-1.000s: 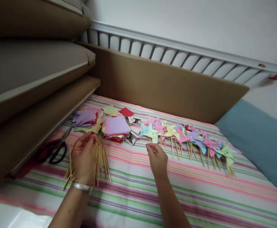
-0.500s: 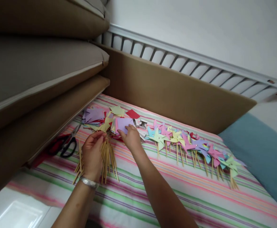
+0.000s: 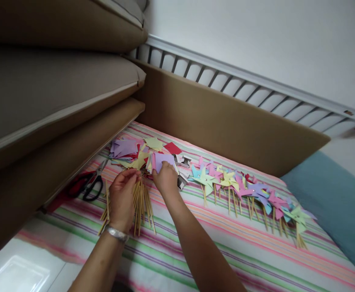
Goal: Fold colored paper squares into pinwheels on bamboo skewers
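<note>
Two hands: both at work over a striped sheet point(image 3: 241, 247), close together.
Left hand point(image 3: 122, 198): resting on a bundle of wooden sticks point(image 3: 141, 205), fingers curled at the bundle's far end; whether pinched on a single stick cannot be told. Silver bracelet point(image 3: 116, 234) at the wrist.
Right hand point(image 3: 165, 178): just right of the left hand, fingers bent down onto the near edge of a stack of coloured paper squares point(image 3: 162, 160), lilac sheet uppermost; grip on a sheet not clear.
Wooden sticks: fanned out flat beneath and beside the left hand, tips pointing back toward the wrist.
Paper squares: directly beyond both hands, with loose purple, yellow and red pieces point(image 3: 125, 148) scattered past the left fingertips.
Scissors point(image 3: 88, 186): left of the left hand, near the brown cushion edge point(image 3: 83, 146), black and red handles.
Finished paper pinwheels point(image 3: 247, 188): laid in a row stretching away to the right of the right hand, sticks pointing toward the near side.
Small grey boxes point(image 3: 183, 170): just right of the right hand, between paper stack and pinwheels.
</note>
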Motion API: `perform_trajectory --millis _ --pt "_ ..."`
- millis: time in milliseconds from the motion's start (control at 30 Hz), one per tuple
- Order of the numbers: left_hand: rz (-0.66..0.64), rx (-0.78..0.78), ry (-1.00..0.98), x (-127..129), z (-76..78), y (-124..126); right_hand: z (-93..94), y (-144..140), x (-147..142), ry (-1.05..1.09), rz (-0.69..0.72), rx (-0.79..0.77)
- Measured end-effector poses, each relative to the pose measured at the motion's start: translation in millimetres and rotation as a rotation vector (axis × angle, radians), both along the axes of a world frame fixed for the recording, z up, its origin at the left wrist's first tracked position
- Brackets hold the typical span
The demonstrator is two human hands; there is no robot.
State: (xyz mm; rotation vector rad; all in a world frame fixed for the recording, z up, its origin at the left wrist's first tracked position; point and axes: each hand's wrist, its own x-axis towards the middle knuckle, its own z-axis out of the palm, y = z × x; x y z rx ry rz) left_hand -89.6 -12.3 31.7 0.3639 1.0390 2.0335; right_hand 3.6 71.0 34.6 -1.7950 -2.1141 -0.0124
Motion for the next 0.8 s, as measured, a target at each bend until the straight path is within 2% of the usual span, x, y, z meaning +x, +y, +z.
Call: perform_trajectory --millis 267,567,633,700,800 --pt "-0.014 0.02 -0.03 -1.5 0.8 -0.5 6.1 2.0 -4.4 0.051 -0.016 -0.025" --pt "-0.068 0.055 -0.032 2.5 4.3 -2.4 21.5 16.8 25.8 0.228 -0.033 0.045" --pt "-0.172 0.081 -0.02 6.3 7.7 -4.3 29.3 14.4 38.2 0.273 -0.041 0.09" --pt "-0.381 0.113 -0.051 12.7 11.9 -7.3 35.9 3.2 51.6 0.338 0.002 0.202" --pt "-0.71 0.153 -0.226 27.9 16.2 -11.4 35.3 -31.1 67.6 0.392 0.185 0.473"
